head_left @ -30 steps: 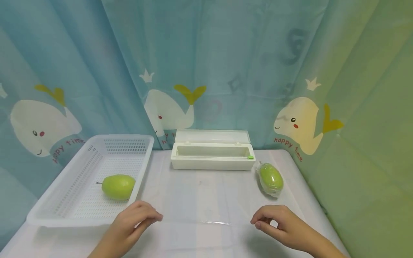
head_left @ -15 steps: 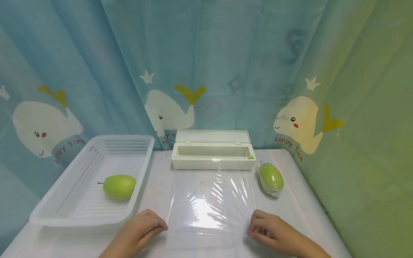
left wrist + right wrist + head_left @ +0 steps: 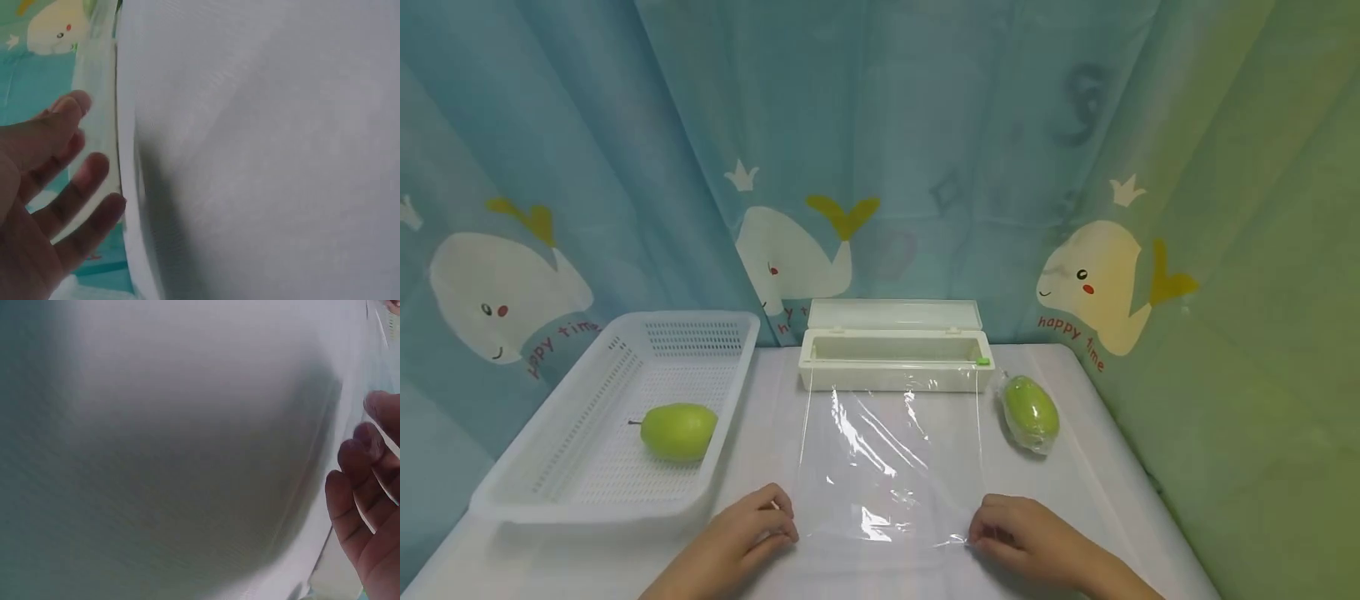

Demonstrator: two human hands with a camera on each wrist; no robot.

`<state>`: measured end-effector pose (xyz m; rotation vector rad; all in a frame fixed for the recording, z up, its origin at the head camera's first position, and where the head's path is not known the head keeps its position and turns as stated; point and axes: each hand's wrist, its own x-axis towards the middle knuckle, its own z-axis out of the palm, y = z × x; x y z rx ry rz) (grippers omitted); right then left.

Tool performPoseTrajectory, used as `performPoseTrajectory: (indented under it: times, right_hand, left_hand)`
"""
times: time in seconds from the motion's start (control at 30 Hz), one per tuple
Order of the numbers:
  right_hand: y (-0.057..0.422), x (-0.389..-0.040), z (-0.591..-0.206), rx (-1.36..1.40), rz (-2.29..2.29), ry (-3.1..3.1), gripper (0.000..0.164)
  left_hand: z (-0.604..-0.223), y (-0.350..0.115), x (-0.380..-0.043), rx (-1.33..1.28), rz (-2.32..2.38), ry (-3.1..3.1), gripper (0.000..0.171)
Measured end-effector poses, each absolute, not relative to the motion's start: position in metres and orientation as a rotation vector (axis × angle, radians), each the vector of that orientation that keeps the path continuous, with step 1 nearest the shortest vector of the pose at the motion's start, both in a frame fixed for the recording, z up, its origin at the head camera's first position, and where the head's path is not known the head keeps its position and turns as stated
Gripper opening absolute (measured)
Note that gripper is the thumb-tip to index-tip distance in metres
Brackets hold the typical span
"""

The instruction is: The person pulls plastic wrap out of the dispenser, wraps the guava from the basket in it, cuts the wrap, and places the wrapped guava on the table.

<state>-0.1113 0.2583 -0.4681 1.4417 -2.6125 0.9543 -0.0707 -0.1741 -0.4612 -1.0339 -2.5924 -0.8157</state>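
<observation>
A sheet of cling film [image 3: 887, 467] runs over the table from the front of a white cling film dispenser [image 3: 895, 379], whose lid stands up. My left hand [image 3: 737, 537] pinches the film's near left corner, thumb against index finger, with the other fingers apart in the left wrist view. At the near right corner, my right hand [image 3: 1026, 537] pinches the film, and small creases gather at its fingertips. A green fruit wrapped in film [image 3: 1030, 412] lies right of the sheet. Another green fruit [image 3: 679, 432], bare and with a stem, lies in a white plastic basket [image 3: 741, 400].
The basket takes up the left of the table [image 3: 1120, 500], which has a pale cloth. Close behind the dispenser hangs a blue curtain [image 3: 910, 167] with whale prints, and a greenish curtain side [image 3: 1262, 333] borders the table on the right.
Both hands have come down and slightly closer together, the left moving right and the right moving left. The film, barely visible a second ago, now shows stretched from the dispenser to the hands.
</observation>
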Motion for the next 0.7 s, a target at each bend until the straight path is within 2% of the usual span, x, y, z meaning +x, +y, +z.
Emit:
performPoseTrajectory:
  times: [0.23,0.33,0.53,0.7]
  right_hand:
    - [0.255,-0.114,-0.469,1.412,0.940,-2.676,0.013]
    - [0.253,-0.114,-0.470,1.399,0.900,-2.639,0.008]
    - [0.249,-0.116,-0.469,1.291,0.784,-2.631,0.014]
    - [0.244,-0.121,-0.462,1.220,0.810,-2.674,0.011]
  left_hand:
    - [-0.464,-0.177,-0.072,-1.037,-0.708,-2.581,0.018]
    - [-0.463,-0.178,-0.072,-1.043,-0.725,-2.625,0.014]
    - [-0.459,-0.176,-0.072,-1.012,-0.771,-2.733,0.006]
    - [-0.448,-0.173,-0.072,-0.977,-0.717,-2.665,0.014]
